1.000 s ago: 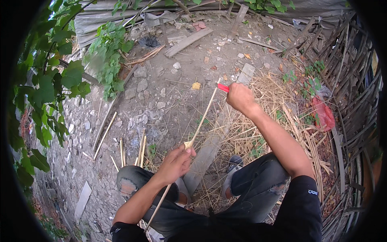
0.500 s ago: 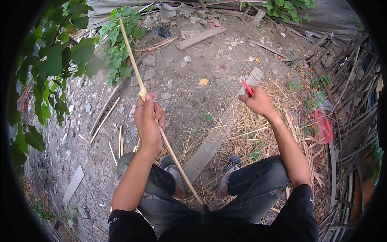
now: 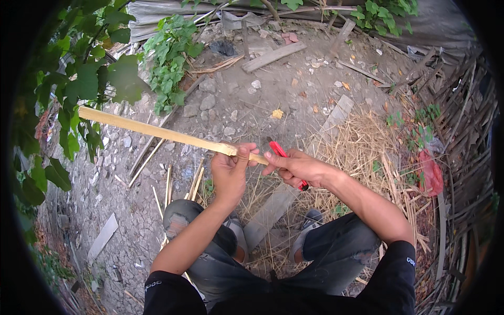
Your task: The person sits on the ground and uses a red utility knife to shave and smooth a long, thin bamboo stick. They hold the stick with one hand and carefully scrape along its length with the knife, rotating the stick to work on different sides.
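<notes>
A pale bamboo strip (image 3: pixel 152 129) with a raised node lies nearly level across my front, its long end reaching out to the left. My left hand (image 3: pixel 230 172) is closed round it just beside the node. On the other side of the node, my right hand (image 3: pixel 303 167) has its thumb and fingers at the strip's short end. That same hand grips a red utility knife (image 3: pixel 277 148), its dark tip pointing up and away from me. The fingers partly hide the knife's middle, and I cannot tell whether the strip runs on behind the right hand.
Thin shavings (image 3: pixel 362 152) cover the ground at right, around a grey plank (image 3: pixel 270 215) between my feet. Several cut strips (image 3: pixel 169 186) rest by my left knee. A stick pile (image 3: pixel 467 142) and a red plastic bag (image 3: pixel 430 173) are at right; leafy vines (image 3: pixel 86 81) hang at left.
The bamboo strip has swung from steeply upright to nearly level, pointing left. My right hand, with the knife, has come in from the right to the strip beside my left hand.
</notes>
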The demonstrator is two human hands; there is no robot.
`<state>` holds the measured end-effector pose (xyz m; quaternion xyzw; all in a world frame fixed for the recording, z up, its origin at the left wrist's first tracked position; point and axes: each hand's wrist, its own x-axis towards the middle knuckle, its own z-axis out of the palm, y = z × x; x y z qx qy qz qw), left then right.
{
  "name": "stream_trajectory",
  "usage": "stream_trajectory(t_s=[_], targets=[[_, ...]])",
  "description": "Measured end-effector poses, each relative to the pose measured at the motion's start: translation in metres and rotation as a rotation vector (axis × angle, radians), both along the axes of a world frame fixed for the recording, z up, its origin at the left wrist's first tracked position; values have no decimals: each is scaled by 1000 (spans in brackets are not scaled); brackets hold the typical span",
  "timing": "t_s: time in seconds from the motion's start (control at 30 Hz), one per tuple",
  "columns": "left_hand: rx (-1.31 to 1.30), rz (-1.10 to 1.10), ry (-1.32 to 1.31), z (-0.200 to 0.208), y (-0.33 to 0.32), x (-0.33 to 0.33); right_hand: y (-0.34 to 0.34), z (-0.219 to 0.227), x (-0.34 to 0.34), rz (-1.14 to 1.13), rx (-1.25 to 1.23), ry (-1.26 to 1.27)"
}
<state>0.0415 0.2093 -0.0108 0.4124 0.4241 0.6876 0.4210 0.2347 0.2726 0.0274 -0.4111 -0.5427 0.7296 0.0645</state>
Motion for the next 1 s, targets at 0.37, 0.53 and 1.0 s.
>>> stream_trajectory(t_s=[0.37,0.53,1.0], targets=[[49,-315,210,-2,-16,24,27,-29,5,-528,-174,389],[-389,-803,-236,-3,-21,-6,41,-7,30,-649,82,333],[-446,-757,157,5,-36,5,44,2,61,-686,387,249]])
